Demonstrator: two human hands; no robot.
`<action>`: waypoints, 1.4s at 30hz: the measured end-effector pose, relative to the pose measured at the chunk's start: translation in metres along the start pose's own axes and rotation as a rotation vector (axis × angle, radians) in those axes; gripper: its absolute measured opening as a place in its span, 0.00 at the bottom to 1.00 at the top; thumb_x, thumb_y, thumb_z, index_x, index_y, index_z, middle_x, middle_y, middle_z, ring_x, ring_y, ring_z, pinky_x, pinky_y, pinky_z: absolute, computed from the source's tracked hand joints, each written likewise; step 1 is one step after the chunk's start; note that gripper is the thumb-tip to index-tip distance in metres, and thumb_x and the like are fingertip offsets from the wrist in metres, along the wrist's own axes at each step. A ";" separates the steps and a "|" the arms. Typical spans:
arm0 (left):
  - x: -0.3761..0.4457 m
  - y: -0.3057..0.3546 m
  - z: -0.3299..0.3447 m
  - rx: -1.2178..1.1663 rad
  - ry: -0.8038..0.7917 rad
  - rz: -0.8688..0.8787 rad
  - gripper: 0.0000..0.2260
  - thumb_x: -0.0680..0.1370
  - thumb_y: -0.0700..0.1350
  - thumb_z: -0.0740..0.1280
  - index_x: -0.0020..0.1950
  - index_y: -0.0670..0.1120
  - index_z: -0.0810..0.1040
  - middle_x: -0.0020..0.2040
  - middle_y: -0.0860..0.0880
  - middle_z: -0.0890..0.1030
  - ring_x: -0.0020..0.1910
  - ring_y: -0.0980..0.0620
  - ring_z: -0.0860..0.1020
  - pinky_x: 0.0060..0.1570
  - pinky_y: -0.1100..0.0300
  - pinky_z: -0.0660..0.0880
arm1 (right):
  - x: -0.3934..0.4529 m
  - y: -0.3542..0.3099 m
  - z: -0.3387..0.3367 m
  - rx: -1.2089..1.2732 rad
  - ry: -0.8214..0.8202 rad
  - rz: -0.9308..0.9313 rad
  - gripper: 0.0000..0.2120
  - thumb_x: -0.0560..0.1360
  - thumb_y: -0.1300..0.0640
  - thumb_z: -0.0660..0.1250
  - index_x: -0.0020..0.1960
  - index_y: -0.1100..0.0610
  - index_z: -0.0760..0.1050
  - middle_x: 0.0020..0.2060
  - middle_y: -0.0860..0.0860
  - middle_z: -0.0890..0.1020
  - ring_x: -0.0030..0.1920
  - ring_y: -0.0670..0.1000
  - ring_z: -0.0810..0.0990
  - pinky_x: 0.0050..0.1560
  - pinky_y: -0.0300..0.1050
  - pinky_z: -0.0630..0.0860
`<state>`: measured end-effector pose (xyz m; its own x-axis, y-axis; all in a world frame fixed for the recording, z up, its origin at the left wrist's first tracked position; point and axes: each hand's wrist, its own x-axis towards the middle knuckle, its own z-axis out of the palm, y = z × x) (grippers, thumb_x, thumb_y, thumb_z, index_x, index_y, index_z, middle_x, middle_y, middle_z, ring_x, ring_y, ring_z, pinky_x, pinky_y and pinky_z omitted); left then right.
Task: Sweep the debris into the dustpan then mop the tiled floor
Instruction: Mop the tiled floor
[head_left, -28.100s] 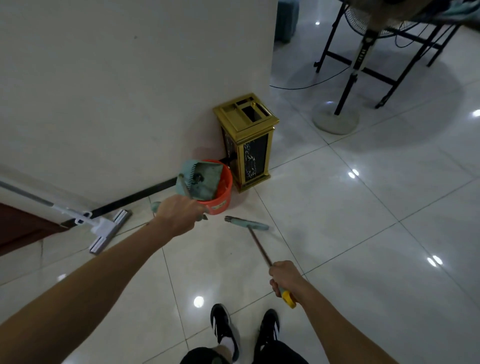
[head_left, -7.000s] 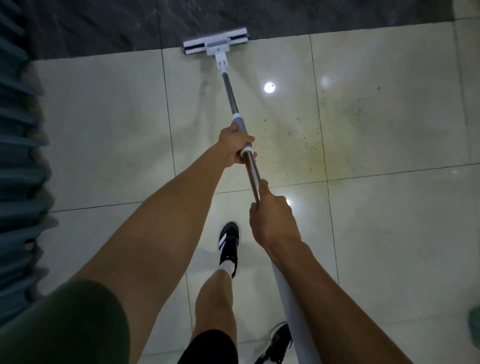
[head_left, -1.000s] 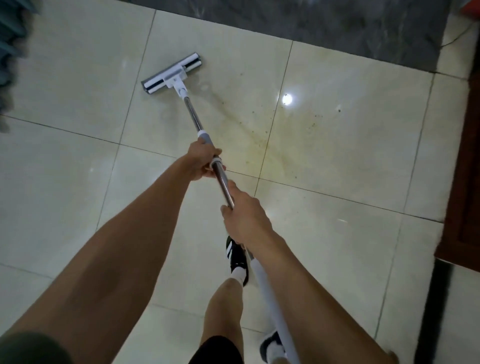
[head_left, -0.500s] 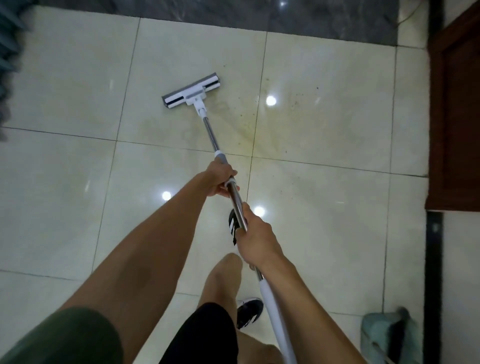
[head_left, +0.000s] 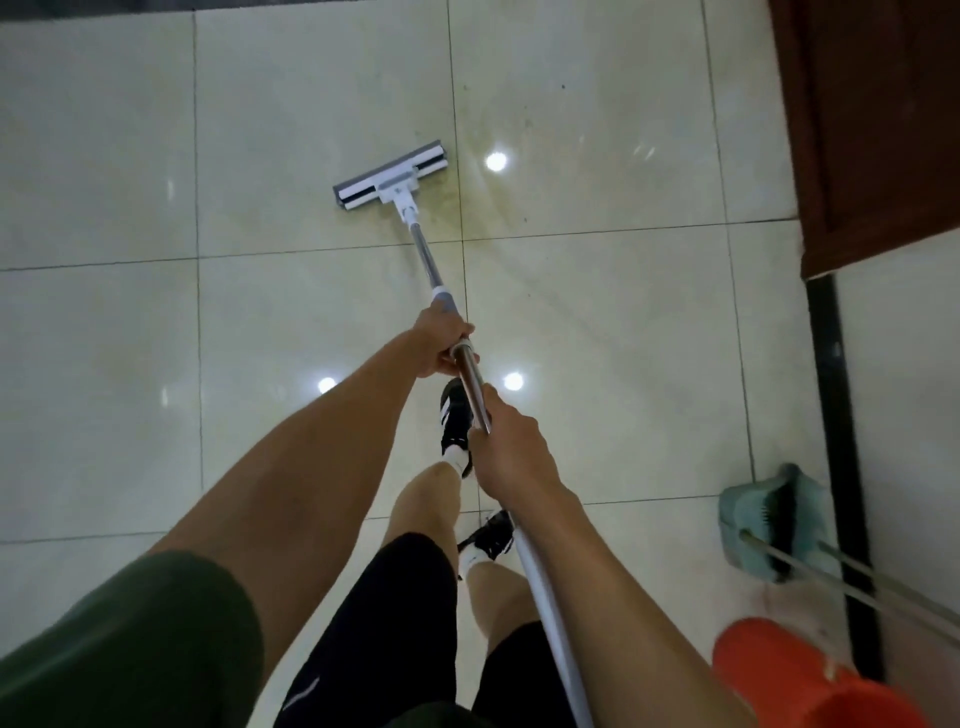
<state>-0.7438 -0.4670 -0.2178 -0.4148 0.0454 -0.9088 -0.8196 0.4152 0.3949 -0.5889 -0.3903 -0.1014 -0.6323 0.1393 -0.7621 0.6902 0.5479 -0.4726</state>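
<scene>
A person looks down along their own arms at a glossy cream tiled floor (head_left: 130, 156) with thin dark grout lines. At the far left and nearest the camera is a dark green sleeve (head_left: 130, 644), from which the bare left forearm reaches forward.

The left hand (head_left: 439, 345) is the farther of the two. Its fingers are wrapped round the mop handle (head_left: 470, 376), just below a grey collar on the shaft. Beyond this hand the thin shaft slopes away and slightly left to the mop head (head_left: 390, 182), a flat white and grey bar lying on the floor ahead of both hands, tilted with its right end farther away. Its right end sits at a grout line, and to the right of that the tile shows faint yellowish streaks and small dark specks.

Just behind the left hand, the right hand (head_left: 511, 449) is closed round the same handle where the bare metal meets a white sleeve; the white part runs back beside the right forearm. Below the hands are black shorts, bare knees and two black shoes with white stripes (head_left: 456, 415).

To the right of the right hand, well apart from it, a teal dustpan (head_left: 800, 519) leans near a black strip at the base of the wall, with pale poles running out from it toward the lower right. An orange bucket (head_left: 795, 680) sits at the bottom right corner. Far right and ahead stands a dark brown wooden door (head_left: 878, 130).
</scene>
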 end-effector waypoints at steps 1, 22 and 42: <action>0.003 0.000 -0.002 -0.031 0.015 0.005 0.12 0.84 0.42 0.63 0.65 0.39 0.73 0.48 0.38 0.79 0.33 0.44 0.83 0.34 0.49 0.83 | 0.001 -0.002 0.001 -0.004 0.019 -0.018 0.23 0.82 0.58 0.57 0.77 0.48 0.60 0.49 0.52 0.80 0.35 0.45 0.73 0.32 0.38 0.67; 0.185 0.210 -0.216 -0.197 0.043 0.041 0.33 0.78 0.36 0.72 0.80 0.49 0.63 0.63 0.37 0.77 0.39 0.42 0.82 0.30 0.51 0.82 | 0.236 -0.262 0.003 0.006 0.074 0.031 0.28 0.84 0.54 0.59 0.80 0.46 0.52 0.48 0.51 0.78 0.41 0.50 0.78 0.44 0.42 0.78; 0.195 0.256 -0.234 0.047 -0.029 0.093 0.17 0.80 0.38 0.70 0.67 0.43 0.70 0.58 0.37 0.79 0.37 0.42 0.83 0.39 0.42 0.83 | 0.266 -0.297 0.010 0.149 0.136 0.119 0.27 0.83 0.54 0.58 0.80 0.46 0.54 0.54 0.55 0.80 0.47 0.55 0.81 0.48 0.51 0.82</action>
<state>-1.1271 -0.5646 -0.2628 -0.4762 0.1117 -0.8722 -0.7581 0.4505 0.4715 -0.9581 -0.5242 -0.1683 -0.5783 0.3106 -0.7544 0.8005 0.3944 -0.4512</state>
